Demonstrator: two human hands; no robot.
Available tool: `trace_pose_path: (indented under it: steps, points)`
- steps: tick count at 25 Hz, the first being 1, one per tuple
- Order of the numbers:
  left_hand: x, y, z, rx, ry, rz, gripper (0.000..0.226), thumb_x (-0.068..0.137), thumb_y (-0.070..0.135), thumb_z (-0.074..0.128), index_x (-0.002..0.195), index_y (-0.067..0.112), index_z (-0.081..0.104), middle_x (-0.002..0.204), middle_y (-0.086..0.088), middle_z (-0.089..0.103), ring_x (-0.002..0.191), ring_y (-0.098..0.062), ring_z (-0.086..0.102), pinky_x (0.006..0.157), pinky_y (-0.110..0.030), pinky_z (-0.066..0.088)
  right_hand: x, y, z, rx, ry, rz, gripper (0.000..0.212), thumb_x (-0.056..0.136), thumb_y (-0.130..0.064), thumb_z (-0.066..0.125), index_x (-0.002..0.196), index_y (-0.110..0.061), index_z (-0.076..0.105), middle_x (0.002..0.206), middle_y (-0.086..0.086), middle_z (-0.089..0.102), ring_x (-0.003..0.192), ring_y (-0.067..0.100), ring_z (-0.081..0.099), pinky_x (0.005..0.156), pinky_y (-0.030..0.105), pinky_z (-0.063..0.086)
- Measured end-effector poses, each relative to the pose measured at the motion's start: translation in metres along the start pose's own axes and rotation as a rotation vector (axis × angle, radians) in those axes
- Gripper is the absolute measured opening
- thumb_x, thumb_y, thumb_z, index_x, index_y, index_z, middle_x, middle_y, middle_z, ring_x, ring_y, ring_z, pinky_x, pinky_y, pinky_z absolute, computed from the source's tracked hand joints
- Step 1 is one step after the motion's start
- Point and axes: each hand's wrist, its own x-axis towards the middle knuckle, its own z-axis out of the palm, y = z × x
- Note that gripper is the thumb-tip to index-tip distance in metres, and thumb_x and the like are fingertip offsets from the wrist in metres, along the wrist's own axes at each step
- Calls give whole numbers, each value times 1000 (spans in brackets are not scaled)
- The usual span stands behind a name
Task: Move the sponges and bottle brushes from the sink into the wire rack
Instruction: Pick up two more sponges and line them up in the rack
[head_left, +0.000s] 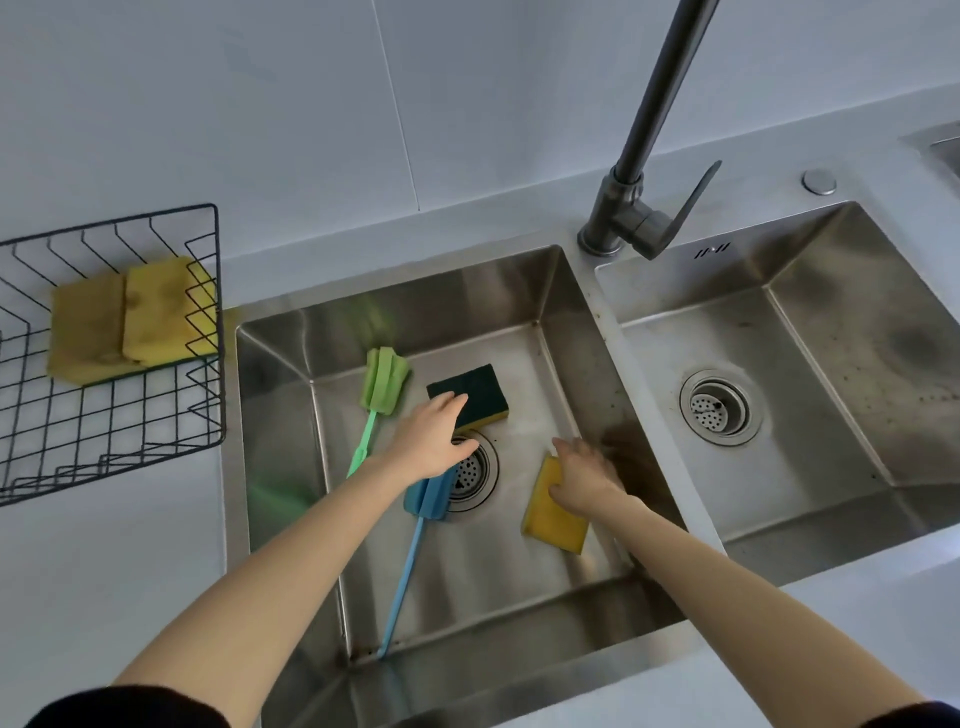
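In the left sink basin (550, 291) lie a sponge with its dark green side up (475, 387), a yellow sponge (550, 514), a green bottle brush (382, 384) and a blue bottle brush (415, 540). My left hand (434, 436) hovers over the drain with fingers spread, its fingertips touching the green-topped sponge. My right hand (584, 475) rests on the yellow sponge's upper right part, fingers curled onto its edge. The black wire rack (208, 415) stands on the counter at the left and holds two yellow sponges (130, 317).
A dark faucet (634, 208) rises behind the divider between the basins. The right basin (831, 291) holds only its drain strainer (719, 408). A round metal button (819, 182) sits on the counter behind it. White tiles form the back wall.
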Motion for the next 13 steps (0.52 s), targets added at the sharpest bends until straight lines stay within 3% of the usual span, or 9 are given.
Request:
trace_pose_path:
  steps: [6, 13]
  points:
    - [28, -4, 18, 99, -38, -38, 70, 88, 37, 48, 144, 20, 11, 157, -5, 2, 143, -32, 4, 114, -46, 17, 10, 5, 4, 66, -39, 19, 58, 89, -28, 53, 140, -16, 29, 143, 14, 36, 130, 33, 35, 101, 43, 38]
    - [47, -9, 33, 219, 15, -90, 72, 86, 31, 53, 143, 29, 10, 156, -6, 2, 141, -37, 2, 111, -50, 22, 18, 3, 10, 166, -35, 45, 52, 89, -36, 54, 134, -16, 39, 137, 14, 39, 126, 33, 37, 96, 46, 44]
